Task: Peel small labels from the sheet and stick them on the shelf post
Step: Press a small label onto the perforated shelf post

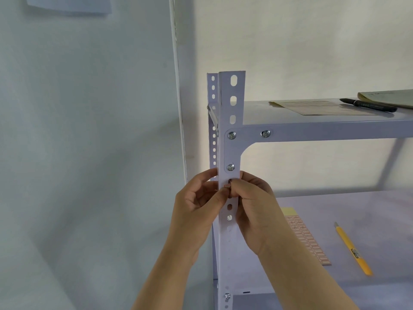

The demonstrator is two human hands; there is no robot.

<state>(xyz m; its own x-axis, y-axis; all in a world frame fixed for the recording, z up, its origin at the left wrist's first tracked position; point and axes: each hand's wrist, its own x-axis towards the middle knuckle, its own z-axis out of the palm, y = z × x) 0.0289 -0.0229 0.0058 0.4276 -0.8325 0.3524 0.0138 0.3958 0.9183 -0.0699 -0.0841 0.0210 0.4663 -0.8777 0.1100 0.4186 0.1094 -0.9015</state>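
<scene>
The white slotted shelf post (231,104) stands upright in the middle of the view. Both hands meet on it just below the corner bracket. My left hand (196,206) comes from the left and my right hand (254,209) from the right, fingertips pinched together on a small red-and-white label (226,186) lying against the post's front face. Most of the label is hidden under the fingers. The label sheet (306,238), with a yellow top and rows of red-framed labels, lies on the lower shelf to the right of my right forearm.
A yellow utility knife (353,249) lies on the lower shelf (368,209) right of the sheet. On the upper shelf (335,126) rest papers (319,107), a black marker (366,104) and a notebook (388,98). A white wall and a vertical pipe (177,86) are to the left.
</scene>
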